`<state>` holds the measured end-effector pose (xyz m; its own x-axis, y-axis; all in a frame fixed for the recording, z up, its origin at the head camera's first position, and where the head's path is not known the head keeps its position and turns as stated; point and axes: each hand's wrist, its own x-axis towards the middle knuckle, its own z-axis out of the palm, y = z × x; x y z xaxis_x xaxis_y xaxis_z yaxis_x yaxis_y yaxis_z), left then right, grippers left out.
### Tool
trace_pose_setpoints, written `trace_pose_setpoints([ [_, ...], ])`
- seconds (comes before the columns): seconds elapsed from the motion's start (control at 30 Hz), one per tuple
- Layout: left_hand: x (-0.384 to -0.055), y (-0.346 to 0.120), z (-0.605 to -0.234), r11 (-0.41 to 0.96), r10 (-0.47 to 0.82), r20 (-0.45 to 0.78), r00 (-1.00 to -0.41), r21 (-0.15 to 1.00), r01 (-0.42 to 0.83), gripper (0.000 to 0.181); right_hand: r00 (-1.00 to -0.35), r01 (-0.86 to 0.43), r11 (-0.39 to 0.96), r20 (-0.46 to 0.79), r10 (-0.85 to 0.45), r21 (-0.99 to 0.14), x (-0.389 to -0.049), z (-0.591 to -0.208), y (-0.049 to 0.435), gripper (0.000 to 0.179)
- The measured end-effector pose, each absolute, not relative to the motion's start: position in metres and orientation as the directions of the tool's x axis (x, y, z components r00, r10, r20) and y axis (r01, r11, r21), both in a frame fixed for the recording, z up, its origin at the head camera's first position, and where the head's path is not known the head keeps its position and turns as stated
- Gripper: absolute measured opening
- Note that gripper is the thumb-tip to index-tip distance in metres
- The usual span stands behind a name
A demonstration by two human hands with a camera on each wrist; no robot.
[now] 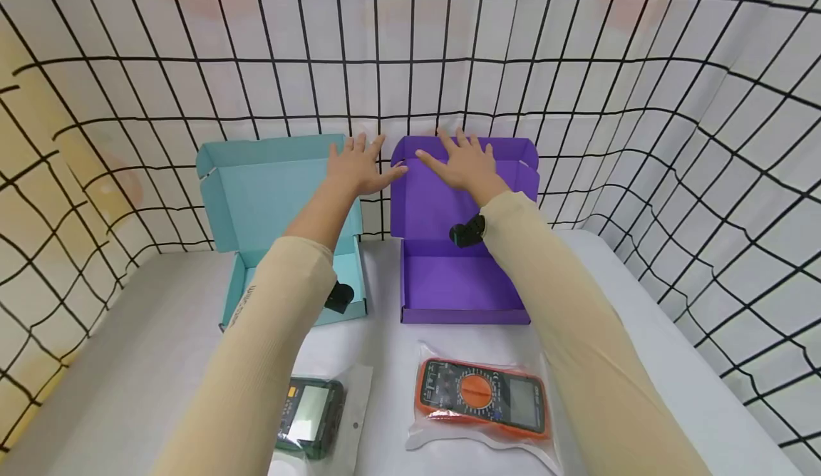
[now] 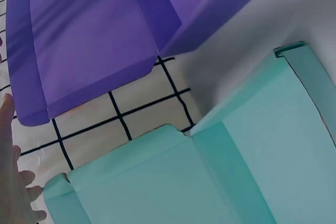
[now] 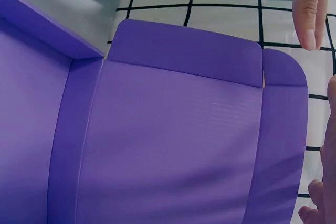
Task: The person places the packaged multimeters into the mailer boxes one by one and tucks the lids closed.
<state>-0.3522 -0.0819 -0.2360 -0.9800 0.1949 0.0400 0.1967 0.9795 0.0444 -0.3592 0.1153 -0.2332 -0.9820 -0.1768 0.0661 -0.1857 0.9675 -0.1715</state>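
Observation:
Two cardboard boxes stand side by side with their lids raised: a teal box [image 1: 276, 198] on the left and a purple box [image 1: 462, 283] on the right. In the head view my left hand [image 1: 360, 166], fingers spread, overlaps the upper right corner of the teal lid [image 2: 147, 182]. My right hand [image 1: 467, 166] has its fingers spread too, in front of the upper part of the purple lid [image 3: 173, 140]. Neither hand holds anything. Part of the teal box's inside is hidden behind my left forearm; the visible inside of the purple box is bare.
An orange multimeter [image 1: 481, 397] in a clear bag lies in front of the purple box. Left of it, a dark green device [image 1: 311, 415] in a clear bag is partly covered by my left sleeve. Black wire grid [image 1: 410, 59] over white cloth encloses the back and sides.

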Motion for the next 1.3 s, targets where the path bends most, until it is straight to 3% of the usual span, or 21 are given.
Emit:
trace_pose_setpoints([
  [0.23,-0.352,-0.083,-0.239,0.98,0.194,0.052,-0.98,0.027,0.195,0.085,-0.976,-0.213,0.965,0.077,-0.204,-0.154,-0.36,-0.239,0.111,0.077],
  [0.47,-0.342,-0.081,-0.242,0.977,0.214,0.065,-0.975,-0.031,0.212,0.081,-0.962,-0.273,0.927,0.102,-0.255,-0.258,-0.355,-0.246,0.106,0.075],
  [0.73,-0.323,-0.073,-0.253,0.96,0.278,0.107,-0.954,-0.055,0.274,0.078,-0.941,-0.339,0.897,0.117,-0.318,-0.282,-0.34,-0.257,0.121,0.07],
  [1.07,-0.288,-0.059,-0.27,0.929,0.37,0.15,-0.917,-0.054,0.366,0.077,-0.912,-0.41,0.834,0.146,-0.384,-0.368,-0.303,-0.274,0.146,0.069],
  [1.3,-0.25,-0.047,-0.292,0.884,0.463,0.186,-0.867,-0.023,0.467,0.075,-0.921,-0.365,0.789,0.069,-0.383,-0.494,-0.267,-0.299,0.168,0.07],
])
